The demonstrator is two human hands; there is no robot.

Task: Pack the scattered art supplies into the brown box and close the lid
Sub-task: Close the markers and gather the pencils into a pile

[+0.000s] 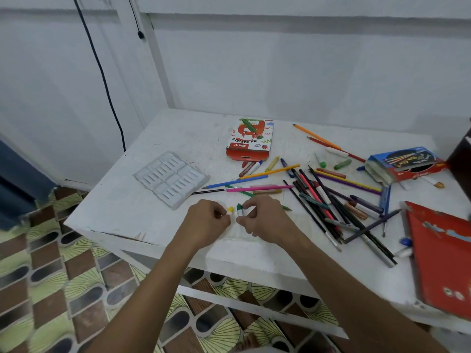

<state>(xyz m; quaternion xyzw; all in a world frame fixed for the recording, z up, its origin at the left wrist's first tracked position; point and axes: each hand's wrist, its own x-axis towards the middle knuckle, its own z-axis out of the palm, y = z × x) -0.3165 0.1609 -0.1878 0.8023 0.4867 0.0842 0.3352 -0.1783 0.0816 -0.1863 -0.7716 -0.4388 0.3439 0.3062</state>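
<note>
Head view: both hands meeting over near-centre of white table [122, 215]. Left hand [207, 221] curled, fingertips pinching yellow-tipped pastel [230, 209], yellow end pointing up and away, long axis roughly upright. Right hand [262, 220] curled too, pinching green-tipped pastel [239, 208] just beside the yellow one, green end up, white wrapper below, axis near vertical (lower ends hidden by fingers). Tips nearly touching.

Clear plastic pastel tray [170, 178] flat, left of the hands, long axis diagonal, slots running up-right. Oil pastels carton [251, 140] lying flat at back centre, print upside down, open flap toward the person. Pink pencil [257, 189] lying near horizontal just beyond the hands, tip pointing left; blue pencil [235, 181] above it, tip pointing left and slightly down. Heap of dark pencils and brushes [328, 205] to the right, mostly diagonal, upper-left to lower-right. Blue pencil box [405, 165] far right, open end left. Red booklet [441, 253] at right edge. Dark brown box corner [462, 159] at far right edge (mostly cut off, lid state unclear).
</note>
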